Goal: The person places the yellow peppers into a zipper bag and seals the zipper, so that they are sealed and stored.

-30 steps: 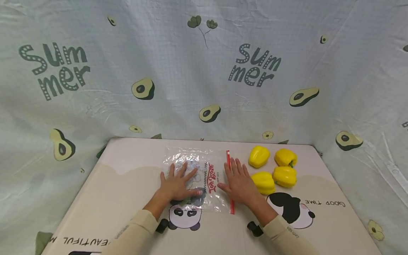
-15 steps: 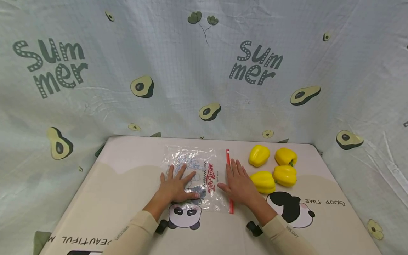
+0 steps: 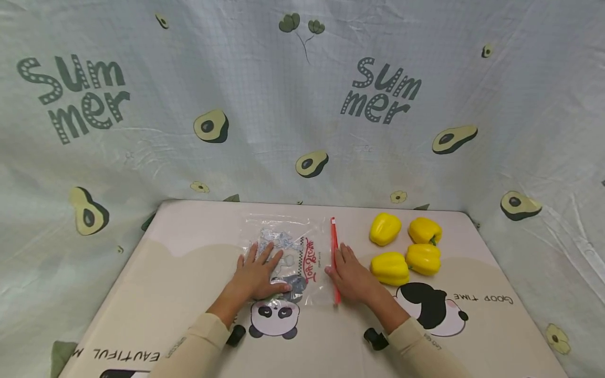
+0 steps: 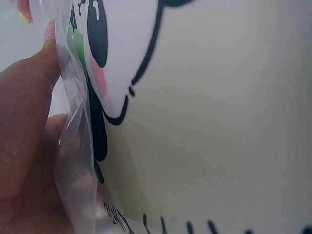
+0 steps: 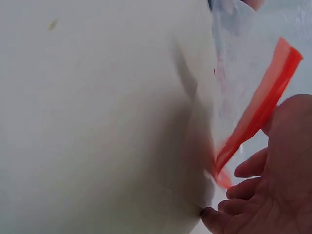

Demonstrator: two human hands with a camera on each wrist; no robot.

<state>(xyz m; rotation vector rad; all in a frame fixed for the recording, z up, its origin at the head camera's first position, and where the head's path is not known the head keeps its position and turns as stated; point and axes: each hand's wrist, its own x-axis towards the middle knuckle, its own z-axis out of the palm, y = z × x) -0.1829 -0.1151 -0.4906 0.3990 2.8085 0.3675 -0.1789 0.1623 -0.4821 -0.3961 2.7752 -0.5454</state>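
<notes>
A clear zip bag (image 3: 317,294) with red lettering lies on the table, its red zip edge (image 3: 334,233) towards the right. My left hand (image 3: 255,278) rests on the bag's left part with its fingers spread. In the left wrist view the bag's plastic (image 4: 78,170) runs along beside that hand (image 4: 24,126). At the red edge, my right hand (image 3: 353,278) pinches the bag, thumb on the left side and fingers on the right. The right wrist view shows the red strip (image 5: 261,105) raised and tilted beside the thumb, with the other fingers (image 5: 253,165) curled near its lower end.
Several yellow bell peppers (image 3: 389,268) are grouped right of my right hand. The pale table cover (image 3: 189,273) bears panda prints and lettering. Behind it hangs a light curtain (image 3: 264,94) with avocado prints.
My right hand's fingers have drawn in from lying straight to bending at the red edge. That edge has shifted slightly left and tipped up. The left hand stays on the bag.
</notes>
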